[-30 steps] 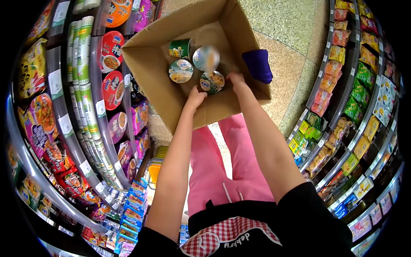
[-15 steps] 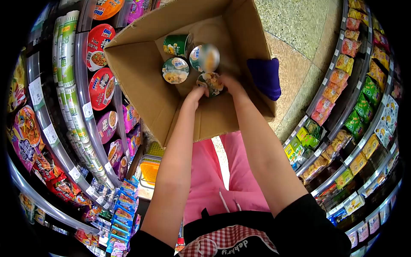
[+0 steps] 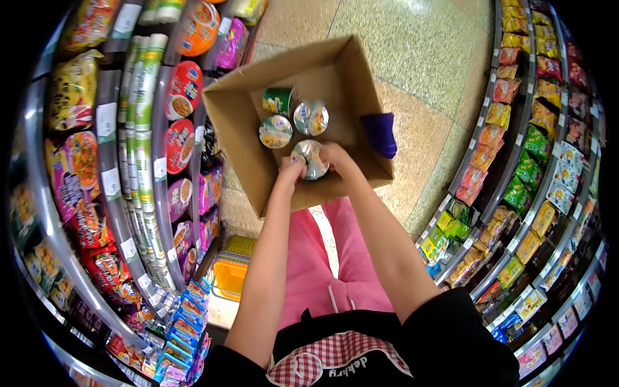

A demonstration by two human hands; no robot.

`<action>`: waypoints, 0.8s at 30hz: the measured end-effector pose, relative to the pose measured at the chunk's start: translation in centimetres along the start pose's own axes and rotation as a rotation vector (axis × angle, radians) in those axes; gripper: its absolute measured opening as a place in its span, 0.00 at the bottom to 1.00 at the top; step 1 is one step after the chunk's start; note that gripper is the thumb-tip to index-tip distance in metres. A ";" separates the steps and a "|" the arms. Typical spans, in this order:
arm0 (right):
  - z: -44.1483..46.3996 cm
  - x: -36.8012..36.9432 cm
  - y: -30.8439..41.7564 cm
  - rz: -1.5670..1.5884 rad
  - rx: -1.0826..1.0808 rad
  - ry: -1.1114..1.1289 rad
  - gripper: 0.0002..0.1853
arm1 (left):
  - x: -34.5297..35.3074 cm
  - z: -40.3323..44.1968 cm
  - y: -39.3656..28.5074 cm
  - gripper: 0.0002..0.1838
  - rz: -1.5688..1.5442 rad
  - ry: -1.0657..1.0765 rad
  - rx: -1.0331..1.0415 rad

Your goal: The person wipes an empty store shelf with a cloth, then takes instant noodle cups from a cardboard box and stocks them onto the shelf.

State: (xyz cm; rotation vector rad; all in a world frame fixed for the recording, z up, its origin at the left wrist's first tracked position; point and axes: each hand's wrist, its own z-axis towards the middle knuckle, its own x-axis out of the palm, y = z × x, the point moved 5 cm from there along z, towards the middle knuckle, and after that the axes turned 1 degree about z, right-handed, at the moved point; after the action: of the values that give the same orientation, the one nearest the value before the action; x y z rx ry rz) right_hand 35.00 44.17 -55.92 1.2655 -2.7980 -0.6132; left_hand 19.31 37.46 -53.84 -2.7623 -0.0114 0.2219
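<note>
Inside an open cardboard box [image 3: 235,116], both my hands are on one instant noodle cup [image 3: 312,160] with a round printed lid. My left hand [image 3: 293,169] grips its left side, and my right hand [image 3: 336,157] has its fingers against the right side. Just beyond it in the box are two more cups with their lids up, a left noodle cup [image 3: 275,132] and a right noodle cup [image 3: 311,119]. A green noodle cup [image 3: 278,101] behind them lies tipped, showing its side.
A dark purple cloth [image 3: 378,135] hangs over the box's right edge. Shelves of noodle bowls [image 3: 184,90] rise on the left, and shelves of snack packets [image 3: 516,187] curve along the right. An orange basket [image 3: 231,277] sits low on the left, on the tiled floor [image 3: 412,122].
The box looks smaller and farther off as my view shifted. The cup in my hands now shows its round lid facing up, where its printed side showed before.
</note>
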 end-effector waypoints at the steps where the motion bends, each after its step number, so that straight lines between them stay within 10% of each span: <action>1: -2.0 -0.1 0.6 0.099 -0.047 -0.027 0.28 | -0.7 0.4 1.3 0.17 0.029 -0.106 0.084; 9: -21.3 -2.6 8.9 0.482 -0.237 -0.161 0.32 | -7.0 -19.3 -6.7 0.52 0.144 -0.228 0.640; 24: -50.3 -1.8 27.2 0.207 -1.016 -0.246 0.36 | -22.5 -45.5 -18.0 0.55 -0.251 -0.057 1.134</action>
State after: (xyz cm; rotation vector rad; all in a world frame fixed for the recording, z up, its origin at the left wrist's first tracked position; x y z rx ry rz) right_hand 25.03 44.27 0.44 0.6875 -2.0963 -1.9004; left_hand 4.59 36.98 -2.08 -1.6060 -0.1848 0.1623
